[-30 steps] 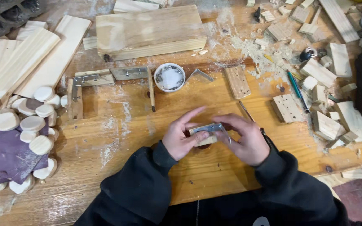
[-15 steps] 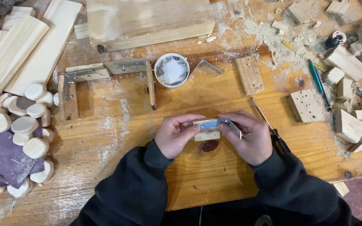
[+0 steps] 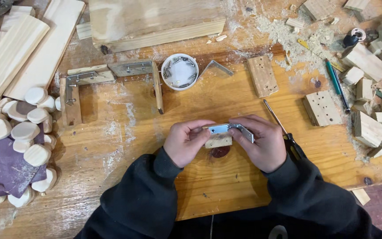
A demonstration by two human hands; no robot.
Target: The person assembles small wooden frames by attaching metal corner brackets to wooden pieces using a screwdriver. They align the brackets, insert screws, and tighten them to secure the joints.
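Metal bracket (image 3: 231,129), L-shaped and silver with small holes, sits at the centre of the tabletop (image 3: 226,190), held against the top of a short wooden block (image 3: 219,141). Left hand (image 3: 183,142) is closed narrowly, thumb and fingertips pinching the bracket's left end and the block beneath it. Right hand (image 3: 263,142) is likewise closed on the bracket's right end, where the metal bends downward. Whether the bracket is fastened to the block or merely resting on it cannot be told from this view. Both wrists rest on or just above the tabletop; dark sleeves cover the forearms.

Screwdriver (image 3: 284,131) with a black handle lies just beside the right hand, its shaft angled up and to the left. White round cup (image 3: 180,71) holding screws stands further up the tabletop, with a second loose bracket (image 3: 216,67) just to its right. Wooden frame (image 3: 111,84) with brackets already at its corners lies to the left of the cup. Drilled block (image 3: 322,107) lies to the right, with offcuts and sawdust beyond it. Round wooden discs (image 3: 23,128) are heaped at the left edge, partly on a purple sandpaper sheet (image 3: 1,166).
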